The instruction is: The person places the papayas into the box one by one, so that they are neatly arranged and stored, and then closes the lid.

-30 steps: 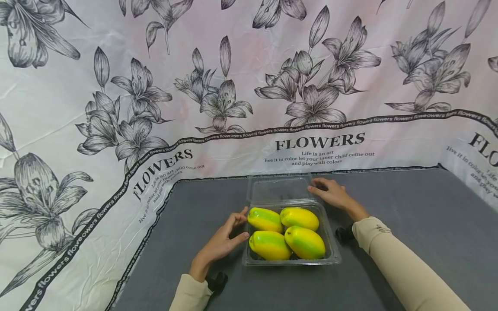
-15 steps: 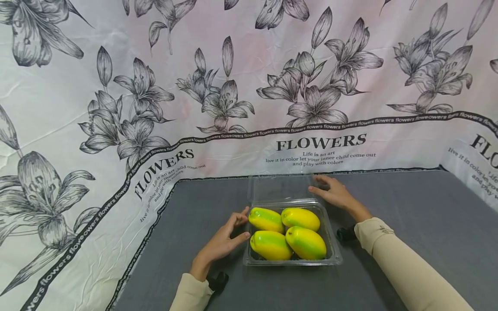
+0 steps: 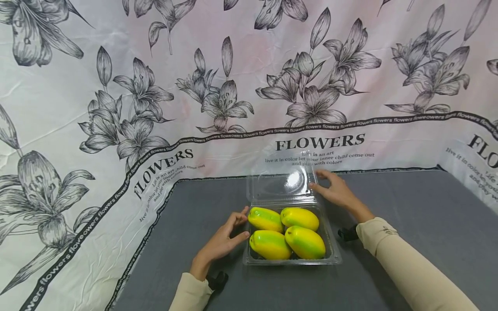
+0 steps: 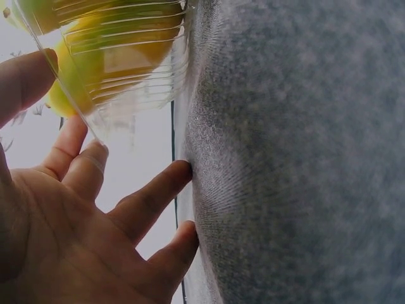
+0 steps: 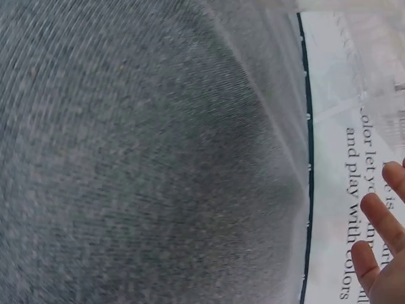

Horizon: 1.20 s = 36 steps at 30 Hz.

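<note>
Several yellow-green mangoes [image 3: 305, 242] lie in a clear plastic clamshell box [image 3: 332, 255] on the grey table. Its hinged lid [image 3: 268, 183] stands tilted up at the back. My left hand [image 3: 219, 244] is at the box's left side, thumb by the rim; in the left wrist view its fingers [image 4: 152, 196] are spread, and some reach down to the grey cloth. At the lid's right edge is my right hand [image 3: 336, 190], with thumb and forefinger right at the plastic. Its outstretched fingers [image 5: 383, 221] show at the right wrist view's edge; its thumb is hidden there.
A floral curtain [image 3: 218, 155] printed with words rises behind and to the left of the table [image 3: 389, 207]. Dark wrist-worn devices [image 3: 218, 280] sit at both wrists, below beige sleeves [image 3: 408, 263].
The lid has swung up from lying back, now overlapping the printed words. My right hand has risen slightly along its edge. The left hand, box and mangoes stay in place.
</note>
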Motion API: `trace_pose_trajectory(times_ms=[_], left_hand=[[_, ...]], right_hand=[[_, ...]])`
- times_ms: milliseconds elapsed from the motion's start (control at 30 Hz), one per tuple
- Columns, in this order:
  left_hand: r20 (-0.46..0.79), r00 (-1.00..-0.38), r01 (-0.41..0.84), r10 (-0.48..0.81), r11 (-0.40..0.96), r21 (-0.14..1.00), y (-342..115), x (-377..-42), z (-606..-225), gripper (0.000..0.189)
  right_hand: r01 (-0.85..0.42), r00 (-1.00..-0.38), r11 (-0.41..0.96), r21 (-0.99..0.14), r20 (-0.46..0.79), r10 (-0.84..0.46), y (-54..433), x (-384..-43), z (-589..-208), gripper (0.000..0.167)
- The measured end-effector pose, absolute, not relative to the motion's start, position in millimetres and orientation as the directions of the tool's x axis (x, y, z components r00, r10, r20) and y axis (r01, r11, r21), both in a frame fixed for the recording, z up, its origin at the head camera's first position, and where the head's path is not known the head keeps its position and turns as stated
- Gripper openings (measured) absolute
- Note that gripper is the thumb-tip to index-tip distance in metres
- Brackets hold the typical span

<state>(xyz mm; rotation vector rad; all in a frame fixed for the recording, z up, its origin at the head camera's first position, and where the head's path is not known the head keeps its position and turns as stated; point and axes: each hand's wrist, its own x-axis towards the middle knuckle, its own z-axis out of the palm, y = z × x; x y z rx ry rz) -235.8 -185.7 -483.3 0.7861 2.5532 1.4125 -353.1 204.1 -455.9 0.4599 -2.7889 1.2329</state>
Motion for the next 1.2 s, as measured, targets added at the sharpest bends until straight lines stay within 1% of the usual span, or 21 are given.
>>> trace_pose_trajectory(times_ms=[300,567,833,1000,1200], left_hand=[[0.144,-0.863,0.381,0.485,0.435,0.816,-185,-235,-484,0.038],[0.137,-0.868,0.369,0.478,0.434,0.822,-185,-236,-485,0.039],[0.142,-0.862,0.377,0.486,0.427,0.822,-186,-235,-484,0.038],[0.143,-0.862,0.378,0.486,0.429,0.820,-185,-235,-484,0.038],[0.131,-0.870,0.359,0.475,0.427,0.830,-183,-234,-483,0.037]], right_hand=[[-0.356,-0.934,0.594,-0.721,0.244,-0.262,203,-344,-445,0.071],[-0.377,-0.925,0.588,-0.715,0.263,-0.274,205,-338,-442,0.071],[-0.422,-0.906,0.561,-0.712,0.306,-0.293,206,-331,-435,0.066],[-0.431,-0.902,0.563,-0.706,0.321,-0.289,208,-324,-431,0.066],[-0.484,-0.875,0.526,-0.699,0.379,-0.301,209,-314,-431,0.066]])
